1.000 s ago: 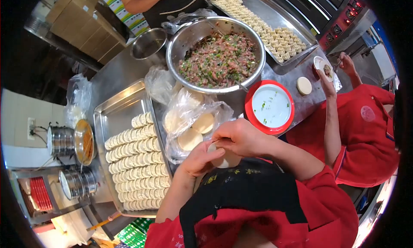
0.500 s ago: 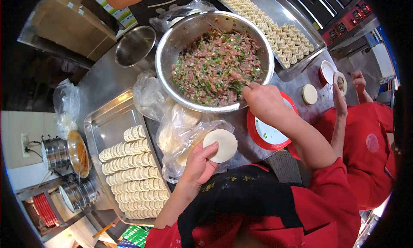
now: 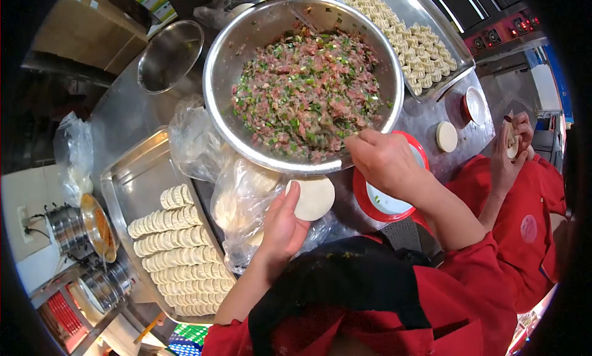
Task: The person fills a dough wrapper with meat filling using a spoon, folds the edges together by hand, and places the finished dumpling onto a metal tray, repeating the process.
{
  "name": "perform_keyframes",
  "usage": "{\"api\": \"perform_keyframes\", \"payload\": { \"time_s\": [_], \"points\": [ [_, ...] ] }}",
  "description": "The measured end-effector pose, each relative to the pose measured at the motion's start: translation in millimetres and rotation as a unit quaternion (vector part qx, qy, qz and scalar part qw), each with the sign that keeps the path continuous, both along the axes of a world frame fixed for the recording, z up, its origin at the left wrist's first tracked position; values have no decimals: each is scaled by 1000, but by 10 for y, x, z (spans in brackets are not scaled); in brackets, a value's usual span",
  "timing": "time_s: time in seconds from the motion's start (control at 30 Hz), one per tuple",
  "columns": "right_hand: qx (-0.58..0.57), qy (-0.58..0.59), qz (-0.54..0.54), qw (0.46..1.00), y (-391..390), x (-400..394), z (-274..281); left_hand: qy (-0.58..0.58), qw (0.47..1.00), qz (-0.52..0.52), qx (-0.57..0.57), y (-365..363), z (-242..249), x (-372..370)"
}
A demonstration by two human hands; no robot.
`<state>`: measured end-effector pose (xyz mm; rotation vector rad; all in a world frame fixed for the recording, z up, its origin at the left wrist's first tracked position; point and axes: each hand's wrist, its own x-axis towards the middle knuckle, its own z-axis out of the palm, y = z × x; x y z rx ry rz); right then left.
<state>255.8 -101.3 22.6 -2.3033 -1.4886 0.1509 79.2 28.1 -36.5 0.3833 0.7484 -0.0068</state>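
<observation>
Metal trays, bowls and clear plastic bags crowd the steel tabletop (image 3: 117, 121), with a wide steel bowl (image 3: 251, 38) of chopped filling (image 3: 302, 87) at its middle. Just off that bowl's near rim, a pale dough round (image 3: 313, 198) lies in the left hand (image 3: 285, 229), thumb pressed on its face and the other fingers behind, so it is gripped at one edge. It looks light, soft and easily stretched or torn, so a broad, gentle hold from beneath should suit it better than a hard pinch. The right hand (image 3: 388, 161) reaches over the rim, fingers curled tight on what seems a slim utensil (image 3: 337, 131) dipping into the filling; blur hides its shape. That filling looks moist, sticky and heavy in bulk, and the utensil is likely best held by its dry upper end. Crinkled plastic bags (image 3: 237, 198) veil more pale rounds, whose number cannot be told. The right hand and forearm cover part of the red-rimmed dish (image 3: 364, 198), the upper tray of pleated dumplings (image 3: 425, 57) runs out of view, and at the right a co-worker's hands (image 3: 509, 161) half conceal a filled piece.
</observation>
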Motion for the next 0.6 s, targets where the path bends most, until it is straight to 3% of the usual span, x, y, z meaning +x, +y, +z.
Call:
{"api": "perform_keyframes", "payload": {
  "time_s": [0.17, 0.37, 0.47, 0.6],
  "points": [
    [-22, 8, 23, 999, -98, -47, 67, -10, 1000, 19, -23, 9, 1, 49],
    [30, 48, -14, 998, 1, 53, 156, -39, 999, 16, -34, 54, 34, 49],
    [-21, 69, -12, 997, 35, -17, 134, -38, 999, 27, -27, 68, 60, 60],
    [-38, 211, -21, 977, 84, -34, 117, -51, 997, 35, -43, 82, 72, 40]
  ]
}}
